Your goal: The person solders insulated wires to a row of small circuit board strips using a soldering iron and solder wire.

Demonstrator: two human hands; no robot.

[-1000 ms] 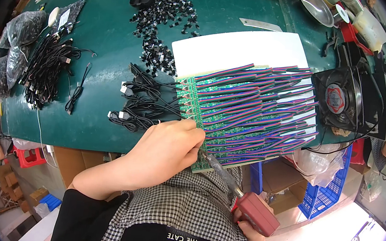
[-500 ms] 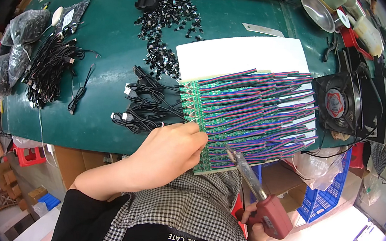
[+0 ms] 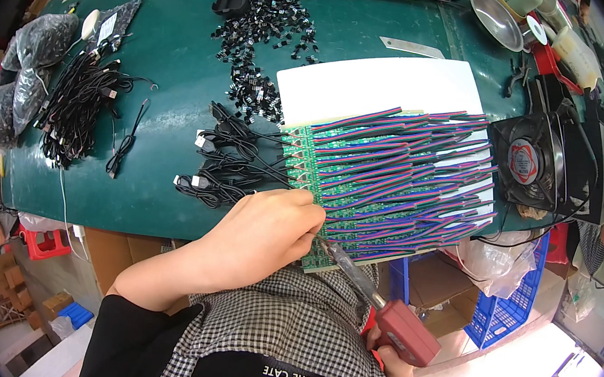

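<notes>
My left hand is closed in a pinch at the near left edge of a green circuit board panel; what its fingers hold is hidden. In my right hand is a red-handled soldering iron, its tip at the board beside my left fingers. Rows of multicoloured ribbon wires run rightward from the panel. Black USB cables lie to its left, several with their ends at the panel's left edge. A white sheet lies partly under the panel.
A square fan stands right of the panel. Small black connectors are heaped behind the cables. More black cables lie at the left. A metal bowl, pliers and a blade sit farther back.
The soldering iron has moved left and slightly toward me, bringing its tip close to my left fingers. My left hand stays in nearly the same place.
</notes>
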